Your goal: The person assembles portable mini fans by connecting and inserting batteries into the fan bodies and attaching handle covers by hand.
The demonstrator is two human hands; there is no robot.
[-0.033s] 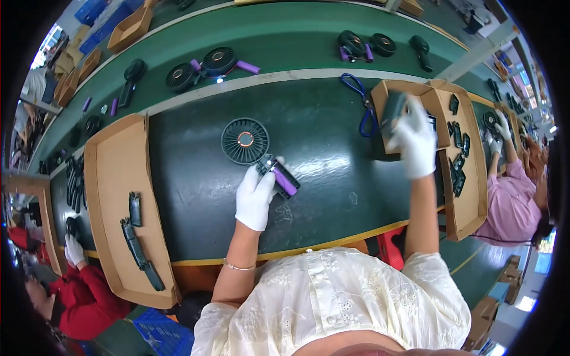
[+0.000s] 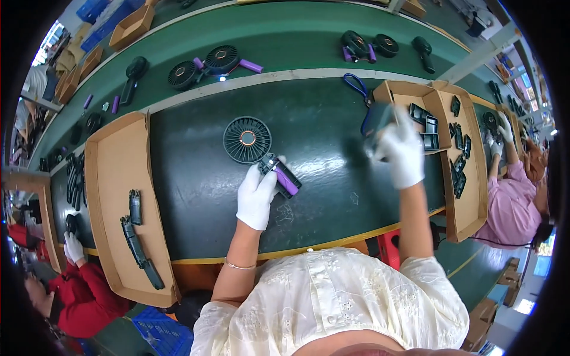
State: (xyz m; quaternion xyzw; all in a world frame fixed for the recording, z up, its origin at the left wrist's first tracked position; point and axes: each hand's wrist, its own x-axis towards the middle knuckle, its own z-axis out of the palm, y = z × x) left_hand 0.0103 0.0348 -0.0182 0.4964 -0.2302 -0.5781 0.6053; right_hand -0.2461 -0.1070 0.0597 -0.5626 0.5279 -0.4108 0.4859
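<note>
My white-gloved left hand (image 2: 257,200) is closed around the handle of a small handheld fan (image 2: 247,140) lying on the dark green worktop. The round black grille points away from me, and a purple cylindrical battery (image 2: 287,181) shows in the uncovered handle. Off to the right, my gloved right hand (image 2: 402,153) is raised beside a small cardboard box, with its fingers closed on a dark plastic casing piece (image 2: 377,127). Motion blurs that piece, so its exact shape is unclear. Partly behind it lie blue-handled pliers or cutters (image 2: 358,89).
More dark casing parts lie in the small box (image 2: 382,92) and the long cardboard tray (image 2: 469,216) on the right. At left, another tray (image 2: 116,166) holds several black strips. Fans and purple cylinders rest on the green belt (image 2: 297,47). Co-workers sit at both sides.
My right hand has moved left and slightly toward me, away from the small box, carrying the dark casing piece. Parts inside the box are now exposed. My left hand stays on the fan.
</note>
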